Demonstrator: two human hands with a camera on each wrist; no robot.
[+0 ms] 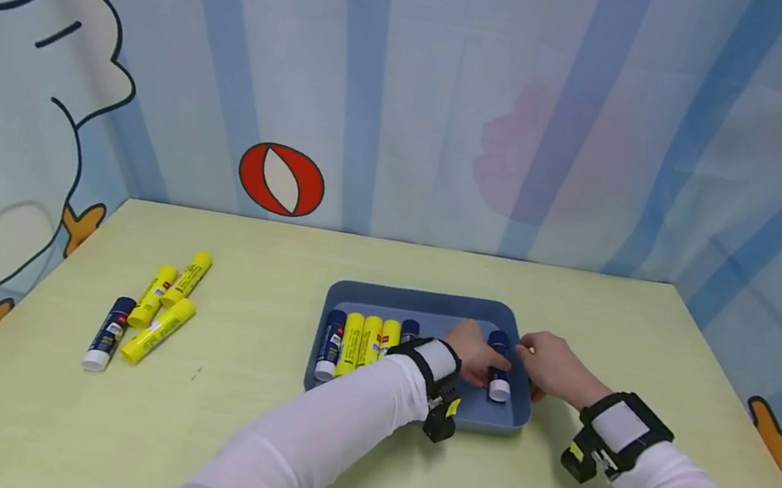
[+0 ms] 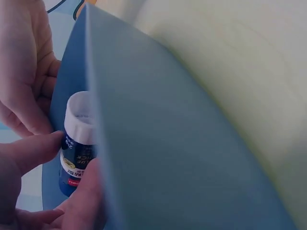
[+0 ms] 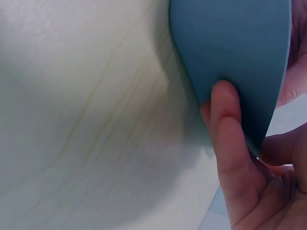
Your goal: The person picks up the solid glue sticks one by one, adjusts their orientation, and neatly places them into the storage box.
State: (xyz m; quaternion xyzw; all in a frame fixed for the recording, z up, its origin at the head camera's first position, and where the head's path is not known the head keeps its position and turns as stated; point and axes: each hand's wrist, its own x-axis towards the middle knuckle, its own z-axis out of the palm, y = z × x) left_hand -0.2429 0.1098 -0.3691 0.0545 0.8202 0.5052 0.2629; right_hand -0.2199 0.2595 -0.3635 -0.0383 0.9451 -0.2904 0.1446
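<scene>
At the right end of the blue-grey tray (image 1: 428,300), my left hand (image 1: 469,350) pinches a navy glue stick (image 2: 76,155) with a white end between thumb and finger. The stick lies inside the tray, white end toward me. My right hand (image 1: 558,368) grips the tray's right wall, fingers (image 3: 228,139) along its outer face and thumb at the rim. Left of my left hand, a row of yellow glue sticks (image 1: 350,343) lies in the tray, with a navy one (image 1: 330,345) at its left end and another navy one (image 1: 410,330) at its right, partly hidden by the left wrist.
On the left of the pale table (image 1: 243,424) lie three loose yellow glue sticks (image 1: 158,330) and a navy one (image 1: 108,332) with a white end. A striped, cartoon-printed backdrop (image 1: 425,114) rises behind the table's far edge.
</scene>
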